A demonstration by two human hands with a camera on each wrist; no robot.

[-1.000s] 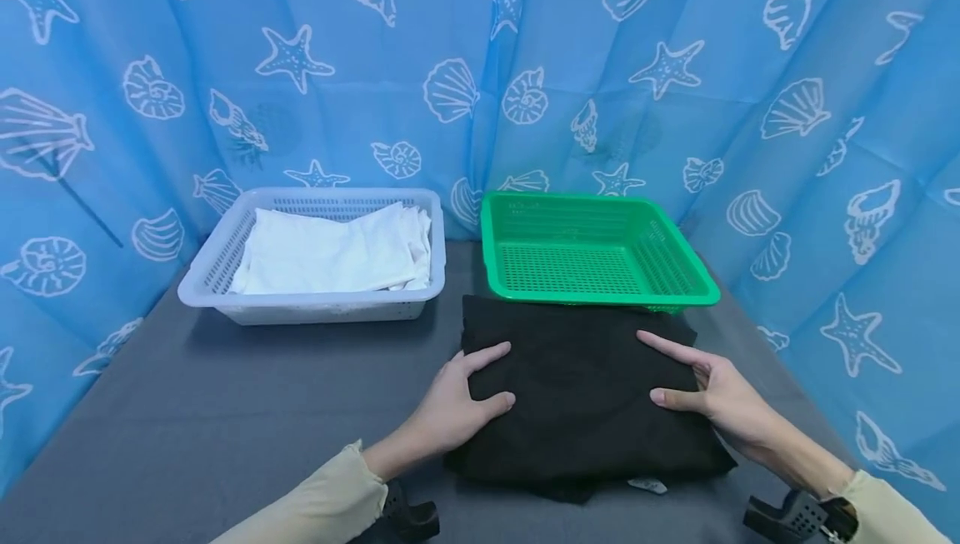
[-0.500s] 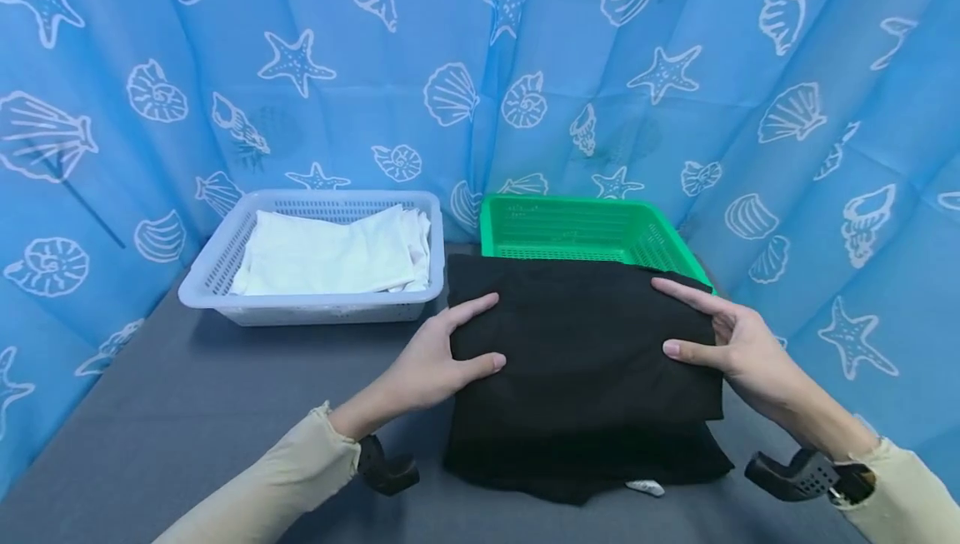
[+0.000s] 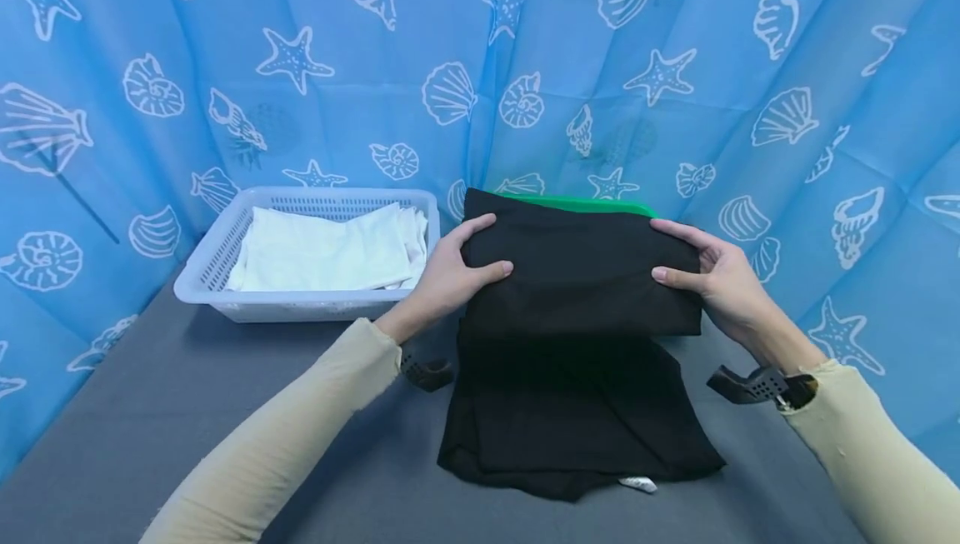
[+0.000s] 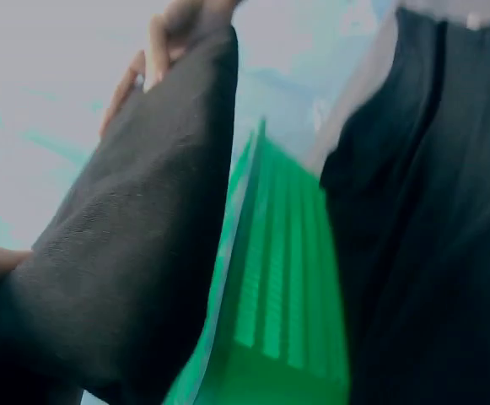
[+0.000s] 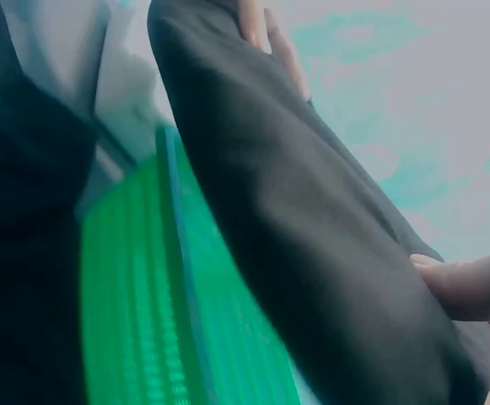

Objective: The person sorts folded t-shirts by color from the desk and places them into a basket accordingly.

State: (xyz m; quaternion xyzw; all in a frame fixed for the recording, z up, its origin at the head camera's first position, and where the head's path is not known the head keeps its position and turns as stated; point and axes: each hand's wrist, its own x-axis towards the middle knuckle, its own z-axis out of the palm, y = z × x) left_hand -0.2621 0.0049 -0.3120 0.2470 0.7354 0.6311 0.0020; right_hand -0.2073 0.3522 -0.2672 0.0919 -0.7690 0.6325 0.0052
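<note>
A folded black cloth (image 3: 577, 273) is raised above the table, tilted in front of the green basket (image 3: 600, 205). The left hand (image 3: 453, 277) grips its left edge, thumb on the near face. At the opposite edge the right hand (image 3: 723, 286) pinches it the same way. Below lies more black cloth (image 3: 562, 419) on the table, and it looks like a separate piece. A white tag (image 3: 639, 484) pokes out under its front edge. Both wrist views show the held cloth (image 4: 135, 211) close up, with the green basket (image 5: 135, 287) beyond; fingers behind the cloth are partly hidden.
A white basket (image 3: 322, 297) with folded white cloths (image 3: 322, 251) stands at the back left on the grey-covered table (image 3: 225, 394). The held cloth hides most of the green basket. A blue curtain (image 3: 375, 69) with shell prints hangs behind.
Both hands have lifted the upper black cloth off the lower one and carried it up and forward. It now covers most of the green basket in the head view.
</note>
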